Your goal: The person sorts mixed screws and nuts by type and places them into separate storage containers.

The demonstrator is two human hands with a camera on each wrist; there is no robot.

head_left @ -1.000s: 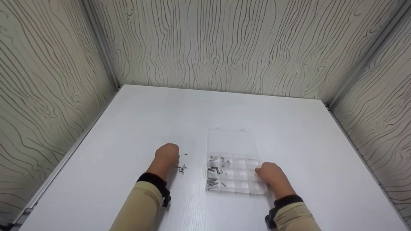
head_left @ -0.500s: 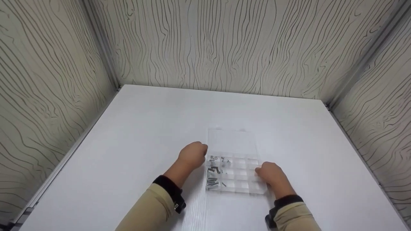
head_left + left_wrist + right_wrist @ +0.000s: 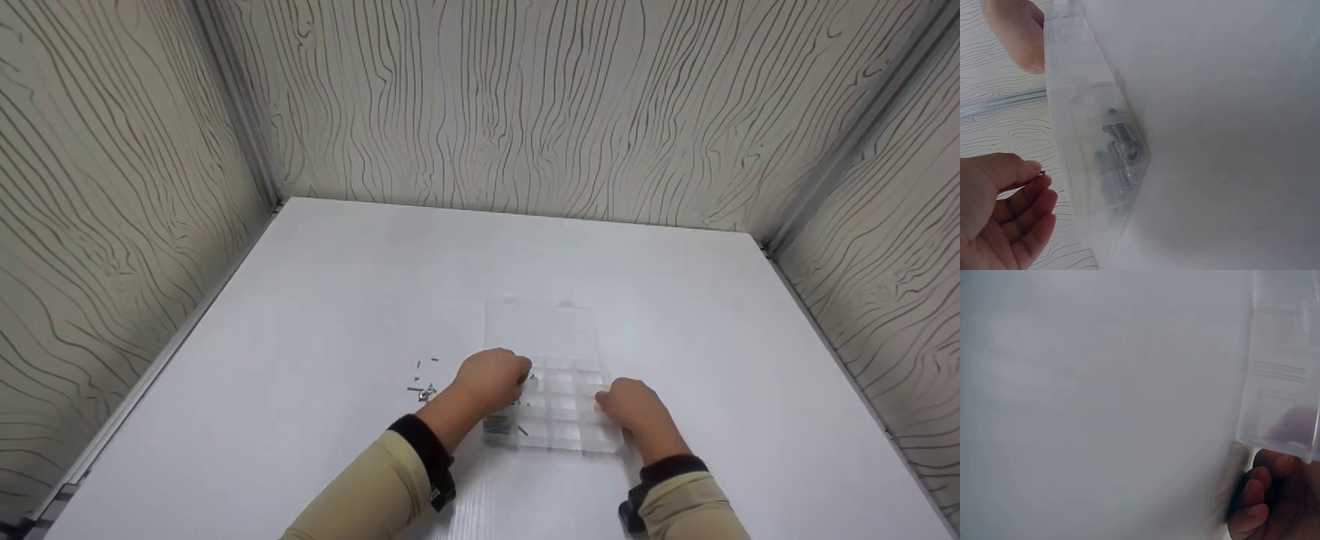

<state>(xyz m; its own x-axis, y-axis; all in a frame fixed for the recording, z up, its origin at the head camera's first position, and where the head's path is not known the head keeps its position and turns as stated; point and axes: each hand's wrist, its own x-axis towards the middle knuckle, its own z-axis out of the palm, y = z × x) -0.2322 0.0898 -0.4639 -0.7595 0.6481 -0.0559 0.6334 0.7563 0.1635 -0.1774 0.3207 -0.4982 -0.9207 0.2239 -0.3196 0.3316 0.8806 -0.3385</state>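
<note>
A clear plastic compartment box (image 3: pixel 551 448) stands on the table with its lid (image 3: pixel 540 328) folded back. My left hand (image 3: pixel 491 379) is over the box's left columns and hides part of them. Between thumb and index finger it pinches a small metal piece (image 3: pixel 1043 172), mostly covered by the fingertips, so I cannot tell its kind. My right hand (image 3: pixel 634 409) grips the box's right wall, thumb over the rim and fingers outside. Several bolts (image 3: pixel 1123 146) show through the box wall in the left wrist view. A lone screw (image 3: pixel 523 431) lies in a front compartment.
Left of the box, loose screws and small hardware (image 3: pixel 426 394) lie in a little cluster on the white table (image 3: pixel 360 262). A few single screws (image 3: pixel 435 360) are scattered just behind them. Wood-patterned panels (image 3: pixel 480 105) enclose the table's back and sides.
My left hand has moved right, from the loose hardware on the table to above the box's left compartments. The right hand and the box have stayed in place.
</note>
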